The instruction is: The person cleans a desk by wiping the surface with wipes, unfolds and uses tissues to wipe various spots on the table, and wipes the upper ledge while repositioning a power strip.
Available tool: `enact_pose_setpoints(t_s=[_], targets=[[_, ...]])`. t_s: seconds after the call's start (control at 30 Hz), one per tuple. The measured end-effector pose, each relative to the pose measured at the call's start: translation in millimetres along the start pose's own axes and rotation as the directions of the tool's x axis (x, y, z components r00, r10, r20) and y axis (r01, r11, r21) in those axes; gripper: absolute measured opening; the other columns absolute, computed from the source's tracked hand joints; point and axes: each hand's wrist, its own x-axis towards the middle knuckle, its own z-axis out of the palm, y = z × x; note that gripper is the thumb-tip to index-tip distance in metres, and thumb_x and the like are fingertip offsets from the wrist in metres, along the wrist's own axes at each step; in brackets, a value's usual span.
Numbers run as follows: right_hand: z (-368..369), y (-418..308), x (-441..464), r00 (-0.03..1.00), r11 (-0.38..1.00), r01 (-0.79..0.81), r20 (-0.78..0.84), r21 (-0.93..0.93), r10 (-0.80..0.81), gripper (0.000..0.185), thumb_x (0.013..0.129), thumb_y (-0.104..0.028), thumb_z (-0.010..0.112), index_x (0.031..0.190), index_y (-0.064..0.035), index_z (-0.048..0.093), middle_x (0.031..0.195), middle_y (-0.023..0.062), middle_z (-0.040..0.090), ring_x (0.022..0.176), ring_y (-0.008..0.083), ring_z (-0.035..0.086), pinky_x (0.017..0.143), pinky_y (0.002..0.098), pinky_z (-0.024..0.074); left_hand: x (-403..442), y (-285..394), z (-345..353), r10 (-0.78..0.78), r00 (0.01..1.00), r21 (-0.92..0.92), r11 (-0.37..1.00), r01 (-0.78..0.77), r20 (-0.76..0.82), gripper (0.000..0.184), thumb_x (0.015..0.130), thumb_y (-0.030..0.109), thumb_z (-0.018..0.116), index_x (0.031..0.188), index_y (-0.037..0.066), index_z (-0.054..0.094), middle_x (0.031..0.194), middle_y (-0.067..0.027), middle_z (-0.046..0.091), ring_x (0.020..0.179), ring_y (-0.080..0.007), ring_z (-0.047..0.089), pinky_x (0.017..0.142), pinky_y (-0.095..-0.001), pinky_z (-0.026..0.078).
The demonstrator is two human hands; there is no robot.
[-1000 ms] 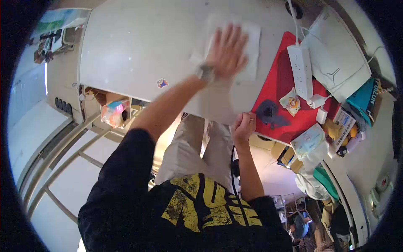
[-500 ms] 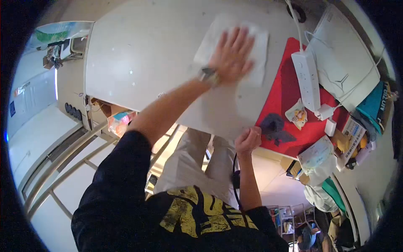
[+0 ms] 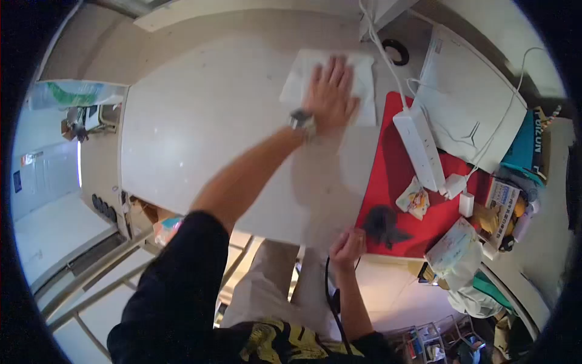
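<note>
My left hand [image 3: 331, 97], with a watch [image 3: 302, 120] on its wrist, lies flat with fingers stretched on a square white cloth or paper wipe [image 3: 362, 112]. Beneath the wipe is the white tabletop [image 3: 242, 164]. At the front table edge my right hand [image 3: 347, 247] is curled closed; its inside is hidden. A thin black cord [image 3: 328, 282] runs down from beside it. Close to the right hand, a crumpled dark grey cloth [image 3: 382, 225] rests on a red mat [image 3: 382, 176].
A white power strip [image 3: 419, 147], chargers [image 3: 465, 204] and a crumpled wrapper [image 3: 413, 199] lie on the mat. To the right are a pale laptop-like panel [image 3: 464, 97], a teal bag [image 3: 522, 145] and a plastic packet [image 3: 454, 246]. A metal rail [image 3: 91, 276] runs at lower left.
My left hand and the wipe have slid farther from me across the tabletop. The right hand keeps its place by the front edge. The whole view has tilted upward.
</note>
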Motion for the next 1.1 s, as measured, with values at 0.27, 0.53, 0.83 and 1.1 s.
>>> enact_pose_setpoints(t_s=[0.27,0.53,0.83,1.1], targets=[[-3,-7,7,1.0,1.0,-0.019,0.017,-0.01,0.019,0.023,0.093,-0.024,0.051,0.085,-0.002,0.053,0.071,0.0122,0.053,0.064,0.0312,0.053,0.054,0.0413,0.0428,3,-7,7,0.057,0.998,-0.006,0.998,-0.057,-0.034,0.069,0.091,0.039,0.043,0.14,-0.008,0.033,0.149,-0.0263,0.028,0.141,-0.0386,0.022,0.115,-0.0512,0.016],[-4,-9,9,0.997,0.999,-0.047,0.058,-0.007,0.048,0.027,0.094,-0.028,0.053,0.088,-0.0019,0.054,0.074,0.014,0.054,0.066,0.0327,0.055,0.053,0.042,0.0442,52,-15,25,0.041,0.981,0.03,0.999,-0.036,-0.191,0.069,0.09,0.042,0.044,0.135,-0.011,0.039,0.144,-0.0255,0.036,0.138,-0.0379,0.029,0.112,-0.0484,0.021],[-5,-8,9,0.998,0.998,-0.021,0.06,-0.053,0.024,0.026,0.094,-0.027,0.051,0.087,-0.0024,0.054,0.076,0.0141,0.054,0.065,0.0338,0.054,0.054,0.044,0.0433,121,-48,35,0.208,0.97,0.102,0.975,-0.196,-0.125,0.054,0.092,0.039,0.042,0.116,-0.007,0.058,0.134,-0.0222,0.048,0.131,-0.0346,0.038,0.109,-0.047,0.029],[-8,-14,14,0.995,0.999,-0.036,0.089,-0.024,0.038,0.032,0.096,-0.031,0.051,0.083,-0.0022,0.054,0.073,0.0137,0.053,0.067,0.0338,0.054,0.056,0.0434,0.0443,113,-91,40,0.298,0.906,0.006,0.951,-0.311,-0.3,0.04,0.093,0.03,0.048,0.113,-0.003,0.057,0.131,-0.0219,0.051,0.124,-0.0368,0.047,0.106,-0.047,0.034]])
